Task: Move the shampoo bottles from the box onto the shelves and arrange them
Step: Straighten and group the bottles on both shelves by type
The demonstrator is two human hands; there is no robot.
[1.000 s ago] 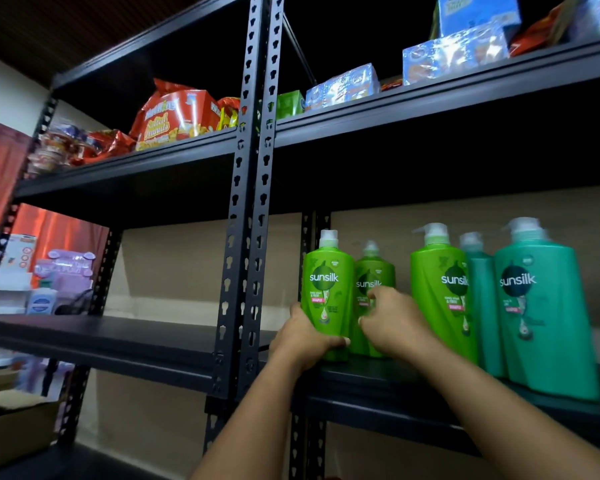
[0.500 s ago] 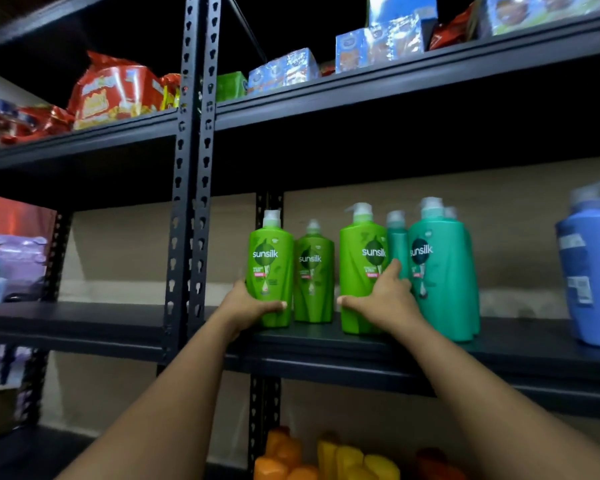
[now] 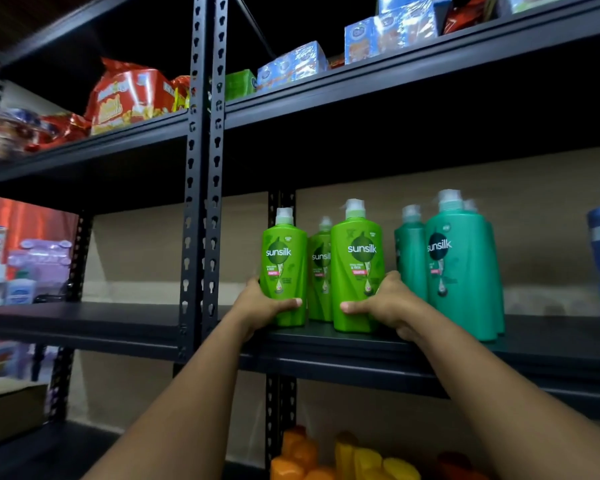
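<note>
Left hand (image 3: 262, 306) grips the left green bottle (image 3: 284, 268), right hand (image 3: 383, 303) the centre-frame one (image 3: 357, 268); slide both along the shelf (image 3: 361, 344), labels forward, probably flush.

Left arm: bare, stretched up and forward from the lower left, wrist nearly straight.
Left hand (image 3: 262, 306): curled round the lower part of a light green bottle (image 3: 284, 271), thumb laid across its front, fingers hidden behind.
Right arm: bare, reaching up from the lower right, wrist bent slightly inward.
Right hand (image 3: 388, 303): its grip wraps the lower side of a larger light green bottle (image 3: 358, 268), thumb pointing left across the front.
</note>
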